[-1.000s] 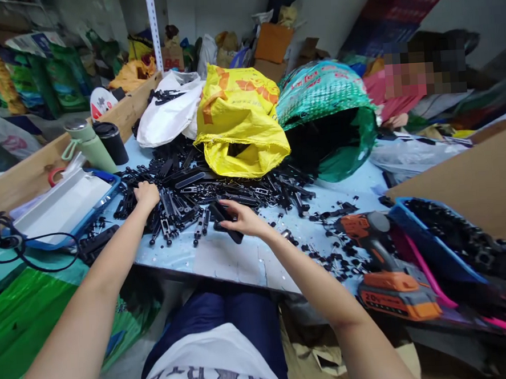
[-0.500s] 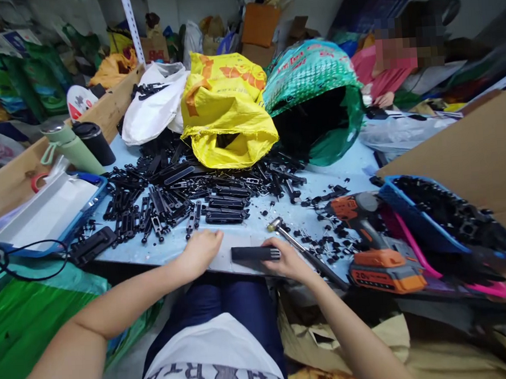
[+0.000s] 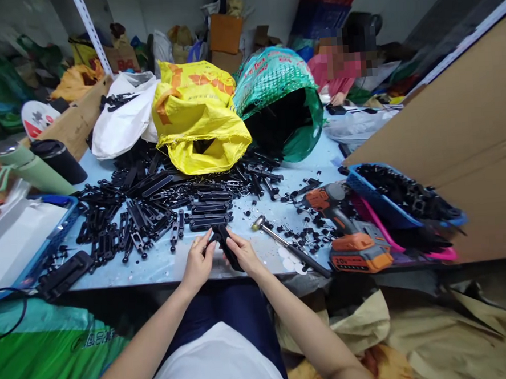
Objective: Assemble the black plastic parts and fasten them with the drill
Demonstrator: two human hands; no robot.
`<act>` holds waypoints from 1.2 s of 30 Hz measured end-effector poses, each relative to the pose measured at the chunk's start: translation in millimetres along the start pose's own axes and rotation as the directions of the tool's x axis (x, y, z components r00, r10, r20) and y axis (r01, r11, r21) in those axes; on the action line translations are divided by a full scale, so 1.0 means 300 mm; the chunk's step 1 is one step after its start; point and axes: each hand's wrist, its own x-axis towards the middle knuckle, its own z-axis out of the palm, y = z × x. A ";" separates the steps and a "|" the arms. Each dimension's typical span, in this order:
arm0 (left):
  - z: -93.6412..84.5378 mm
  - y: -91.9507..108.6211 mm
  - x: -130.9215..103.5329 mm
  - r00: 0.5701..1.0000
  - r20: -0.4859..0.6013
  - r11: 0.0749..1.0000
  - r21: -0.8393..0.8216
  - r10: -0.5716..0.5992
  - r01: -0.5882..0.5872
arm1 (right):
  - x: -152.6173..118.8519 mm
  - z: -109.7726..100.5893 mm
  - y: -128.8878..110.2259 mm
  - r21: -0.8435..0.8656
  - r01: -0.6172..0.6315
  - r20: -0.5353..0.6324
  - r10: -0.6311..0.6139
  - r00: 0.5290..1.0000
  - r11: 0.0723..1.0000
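In front of my body, just over the table's near edge, my right hand (image 3: 245,253) grips a long black plastic bar (image 3: 230,251), held at a tilt. My left hand (image 3: 197,257) is closed, thumb and fingers pinching a small black part (image 3: 213,237) at the bar's upper end. Whether the two pieces are joined is not clear. Just beyond lie similar black bars (image 3: 209,208) in a stacked row. A hammer (image 3: 286,242) rests to the right of my right hand. Loose black knobs with metal pins (image 3: 302,232) are scattered beside it.
An orange cordless drill (image 3: 345,229) and a blue basket of black parts (image 3: 403,192) stand on the right. Yellow (image 3: 201,112), green (image 3: 279,102) and white sacks (image 3: 124,114) line the back. Black linkages (image 3: 134,214) are heaped at left. A co-worker (image 3: 335,73) sits beyond.
My left hand has moved from the table to the bar and now pinches a small black part. My right hand has tilted the bar from level to steep. The view has shifted right.
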 end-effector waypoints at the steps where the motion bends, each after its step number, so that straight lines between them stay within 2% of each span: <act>1: -0.004 0.007 0.001 1.000 -0.012 1.000 0.020 0.024 -0.024 | -0.002 -0.008 -0.005 -0.031 0.042 0.023 -0.041 0.999 0.999; 5: -0.035 0.023 0.025 0.997 0.005 0.993 0.087 0.078 -0.078 | -0.015 -0.033 -0.020 -0.250 0.242 0.125 -0.216 0.968 0.938; 8: -0.066 0.018 0.061 0.996 -0.019 0.991 0.098 0.093 -0.091 | -0.019 -0.032 -0.021 -0.348 0.319 0.135 -0.290 0.948 0.882; 10: -0.093 0.010 0.084 0.989 0.048 0.986 0.080 0.141 -0.144 | -0.020 -0.035 -0.025 -0.403 0.355 0.131 -0.331 0.935 0.844; 13: -0.121 0.003 0.098 0.949 0.225 0.971 0.046 0.220 -0.236 | -0.033 -0.043 -0.041 -0.497 0.438 0.208 -0.387 0.898 0.749; 15: -0.112 -0.001 0.090 0.939 0.244 0.964 0.051 0.241 -0.261 | -0.048 -0.027 -0.052 -0.526 0.463 0.218 -0.413 0.884 0.713; 16: -0.097 -0.003 0.082 0.953 0.170 0.963 0.060 0.251 -0.264 | -0.054 -0.009 -0.056 -0.534 0.460 0.180 -0.436 0.882 0.709; 17: -0.078 -0.006 0.072 0.967 0.045 0.964 0.072 0.252 -0.255 | -0.057 0.013 -0.057 -0.541 0.451 0.117 -0.467 0.876 0.710; 19: -0.036 -0.015 0.050 0.955 -0.184 0.972 0.072 0.231 -0.222 | -0.055 0.059 -0.057 -0.559 0.436 -0.018 -0.537 0.843 0.705; 20: -0.018 -0.021 0.040 0.944 -0.243 0.975 0.057 0.223 -0.216 | -0.051 0.077 -0.058 -0.568 0.435 -0.068 -0.566 0.821 0.699; 22: 0.006 -0.033 0.026 0.941 -0.241 0.970 0.021 0.238 -0.241 | -0.044 0.096 -0.065 -0.576 0.445 -0.098 -0.598 0.795 0.686; 24: 0.017 -0.042 0.019 0.943 -0.202 0.964 0.007 0.263 -0.267 | -0.042 0.098 -0.076 -0.571 0.471 -0.051 -0.601 0.797 0.673; 26: 0.023 -0.044 0.013 0.937 -0.241 0.967 0.029 0.252 -0.252 | -0.045 0.099 -0.082 -0.561 0.491 -0.010 -0.598 0.801 0.667; 29: 0.039 -0.042 0.004 0.918 -0.335 0.977 0.037 0.212 -0.212 | -0.048 0.121 -0.063 -0.559 0.463 -0.075 -0.598 0.798 0.688; 31: 0.057 -0.053 0.001 0.920 -0.338 0.979 0.021 0.199 -0.204 | -0.047 0.133 -0.036 -0.554 0.421 -0.136 -0.577 0.805 0.718; 33: 0.076 -0.084 0.001 0.935 -0.317 0.987 0.023 0.157 -0.158 | -0.040 0.129 -0.016 -0.555 0.355 -0.144 -0.507 0.850 0.752; 34: 0.086 -0.106 0.001 0.948 -0.300 0.995 0.027 0.102 -0.099 | -0.034 0.121 -0.015 -0.577 0.307 -0.129 -0.455 0.881 0.757; 36: 0.100 -0.154 0.000 0.970 -0.238 0.998 0.023 -0.056 0.063 | -0.021 0.104 -0.037 -0.703 0.186 -0.103 -0.357 0.928 0.686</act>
